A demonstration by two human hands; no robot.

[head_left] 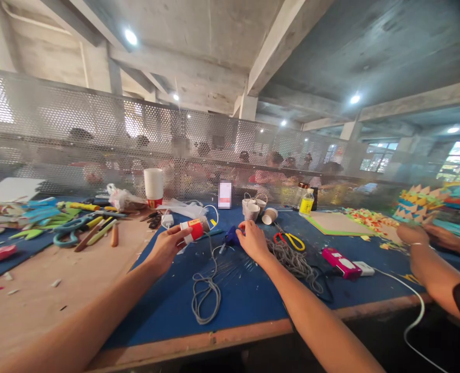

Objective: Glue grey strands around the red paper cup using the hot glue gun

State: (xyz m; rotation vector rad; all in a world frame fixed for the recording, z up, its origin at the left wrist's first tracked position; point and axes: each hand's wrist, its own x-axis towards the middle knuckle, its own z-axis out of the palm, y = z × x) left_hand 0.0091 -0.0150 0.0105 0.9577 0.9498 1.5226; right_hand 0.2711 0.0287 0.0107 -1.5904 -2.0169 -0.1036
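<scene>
We see our left hand (166, 247) holding a cup (194, 228) on its side, our right hand (253, 241) touching what may be a glue gun (231, 236), grey cord (205, 290) lying on the bench (253, 305) just below.

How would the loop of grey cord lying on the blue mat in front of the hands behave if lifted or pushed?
The grey cord would probably go limp, since it lies in loose, uneven loops. It looks thin, so it is likely light. Pushed across the blue mat, it would likely bunch up rather than slide whole.
</scene>
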